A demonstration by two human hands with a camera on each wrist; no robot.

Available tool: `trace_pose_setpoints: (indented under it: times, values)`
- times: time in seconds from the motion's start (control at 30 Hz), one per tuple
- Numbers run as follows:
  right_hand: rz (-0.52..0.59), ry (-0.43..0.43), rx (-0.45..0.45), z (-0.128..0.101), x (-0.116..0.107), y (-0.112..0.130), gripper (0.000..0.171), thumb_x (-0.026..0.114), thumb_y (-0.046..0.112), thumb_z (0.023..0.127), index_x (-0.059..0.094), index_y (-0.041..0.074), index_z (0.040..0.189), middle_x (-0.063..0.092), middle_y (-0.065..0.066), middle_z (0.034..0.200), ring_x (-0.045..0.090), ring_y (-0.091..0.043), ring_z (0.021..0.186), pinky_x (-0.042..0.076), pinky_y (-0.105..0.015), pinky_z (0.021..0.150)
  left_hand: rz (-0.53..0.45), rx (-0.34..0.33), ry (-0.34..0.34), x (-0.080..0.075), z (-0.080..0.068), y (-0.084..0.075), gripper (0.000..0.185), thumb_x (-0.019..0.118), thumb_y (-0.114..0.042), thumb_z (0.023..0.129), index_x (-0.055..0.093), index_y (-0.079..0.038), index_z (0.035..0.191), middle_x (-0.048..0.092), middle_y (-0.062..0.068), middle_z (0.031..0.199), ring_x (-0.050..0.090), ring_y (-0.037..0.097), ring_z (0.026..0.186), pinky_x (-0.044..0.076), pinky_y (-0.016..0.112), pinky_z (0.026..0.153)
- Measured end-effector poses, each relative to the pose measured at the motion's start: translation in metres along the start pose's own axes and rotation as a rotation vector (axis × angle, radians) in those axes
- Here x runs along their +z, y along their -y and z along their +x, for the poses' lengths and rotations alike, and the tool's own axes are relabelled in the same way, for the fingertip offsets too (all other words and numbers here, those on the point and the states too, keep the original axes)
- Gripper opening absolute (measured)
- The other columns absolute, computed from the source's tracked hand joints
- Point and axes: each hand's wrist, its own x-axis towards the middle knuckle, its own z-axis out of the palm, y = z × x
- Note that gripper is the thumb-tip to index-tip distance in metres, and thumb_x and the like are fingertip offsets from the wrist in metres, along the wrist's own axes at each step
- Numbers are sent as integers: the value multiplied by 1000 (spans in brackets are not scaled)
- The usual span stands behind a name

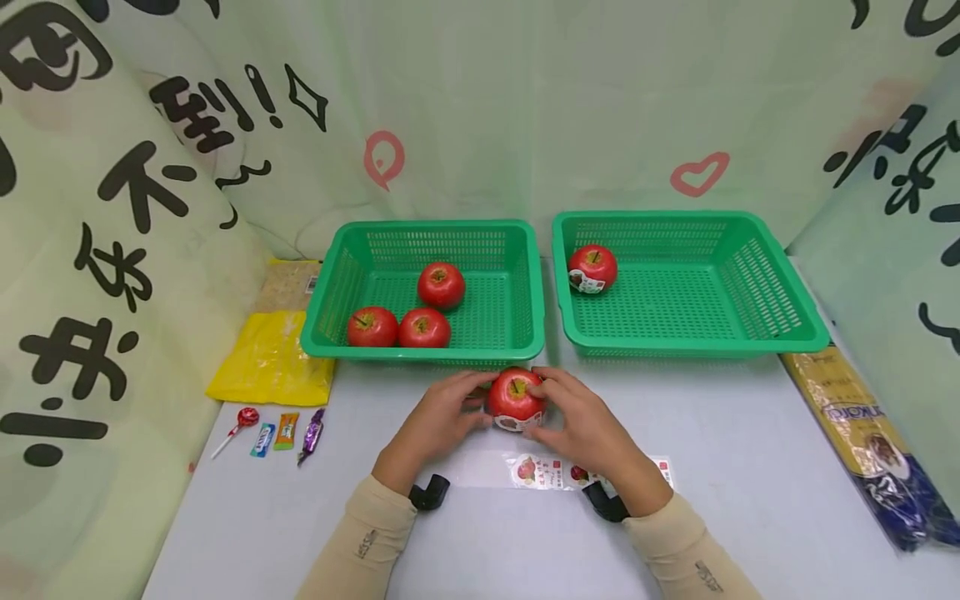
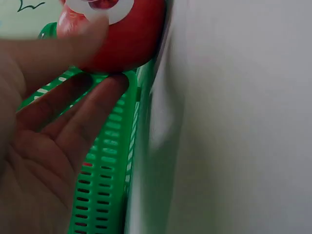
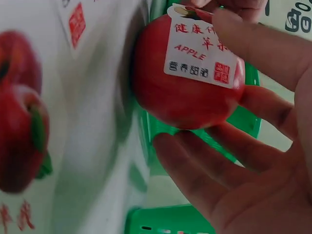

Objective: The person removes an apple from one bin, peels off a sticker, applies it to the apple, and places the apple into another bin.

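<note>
1. Red and glossy, the apple (image 1: 516, 400) sits on the grey table (image 1: 750, 467) just in front of the left green basket (image 1: 427, 287), stem up, held between both hands.
2. A white label (image 3: 201, 51) printed "APPLE" lies on the apple's side, its top corner not yet flat; the thumb of the right hand (image 1: 592, 425) presses along its upper edge, apparently to smooth it onto the skin.
3. The right hand's other fingers curl under and around the fruit, so this hand grips the apple.
4. The left hand (image 1: 442, 417) cups the opposite side, fingertips on the skin and thumb over the top, holding the apple so that it does not roll under the pressing, as I judge it.
5. A sheet of stickers (image 1: 555, 472) lies flat on the table just behind the hands, close enough to peel from.
6. Three unlabelled apples (image 1: 408, 317) rest in the left basket; one labelled apple (image 1: 592, 268) sits in the right green basket (image 1: 686, 283), which suggests bare and labelled fruit are kept apart.
7. A yellow packet (image 1: 272, 358) and small sweets (image 1: 273, 432) lie at the left; a long dark packet (image 1: 873, 446) lies along the right edge.
</note>
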Motion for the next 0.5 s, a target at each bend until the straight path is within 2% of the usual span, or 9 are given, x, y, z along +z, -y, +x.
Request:
trace_pose_setpoints:
  times: [0.1,0.2,0.33,0.5]
  values:
    - [-9,6,-2,-1,4,-1,52,97,18,76,69,6,117,64,-16,137,67,-32,121,62,-46,97,19,-13,25,4,1,-2,81,92,-20,84,52,-11,154,57,6,152,61,23,135,59,35,105]
    - [-3,-49,-36,-1,8,-3,46,96,16,76,70,6,112,65,-17,134,68,-33,118,63,-47,95,70,-25,-6,8,3,-4,79,90,-31,86,52,-12,153,59,5,150,64,22,130,59,34,105]
    - [68,-74,-36,-2,10,-6,38,91,10,79,74,6,113,66,-16,137,69,-34,120,61,-49,96,102,-37,-69,10,3,-4,65,86,-28,90,59,-11,147,66,7,142,70,22,120,62,33,99]
    - [128,-51,-7,-5,10,-8,39,90,10,82,75,6,117,64,-14,140,70,-31,118,62,-48,96,85,-39,-58,10,1,-4,65,85,-27,90,60,-11,148,67,7,143,69,23,123,61,34,101]
